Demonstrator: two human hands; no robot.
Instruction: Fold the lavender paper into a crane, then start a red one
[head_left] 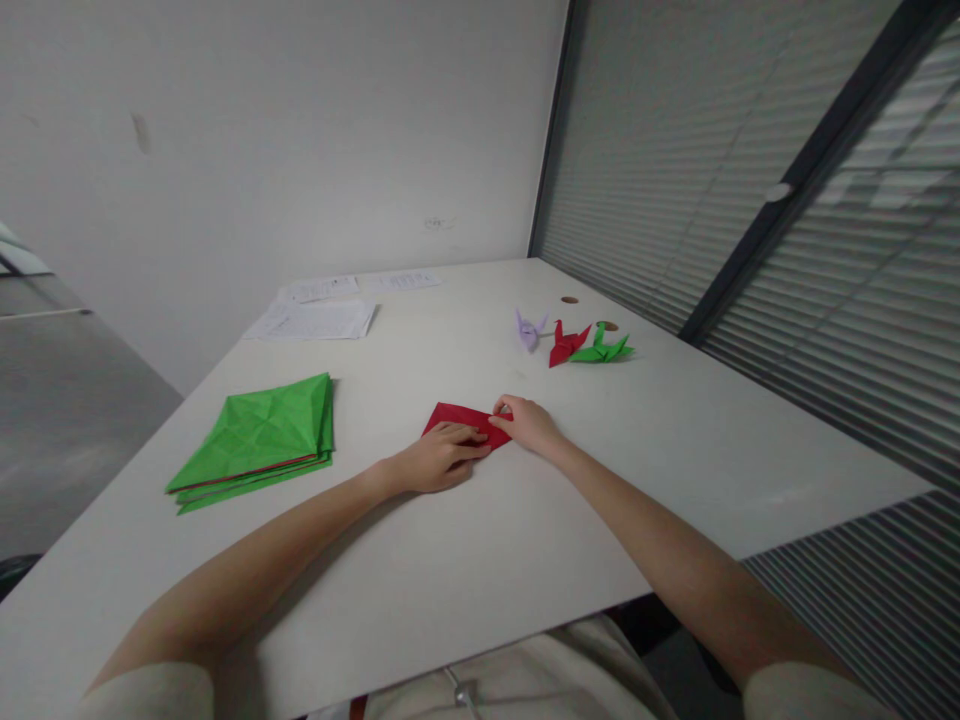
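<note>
A folded red paper [456, 417] lies on the white table [480, 560] in front of me. My left hand [437, 458] rests on its near part, fingers stretched flat and pressing it down. My right hand [526, 422] is at the paper's right corner, fingers curled in a pinch on the paper's edge. Both forearms reach in from the near edge of the table.
A stack of green paper sheets [261, 440] lies to the left. Three folded paper cranes stand further back on the right: lilac [529, 328], red [565, 344] and green [602, 348]. Printed sheets [319, 317] lie at the far left. A window with blinds [750, 200] runs along the right.
</note>
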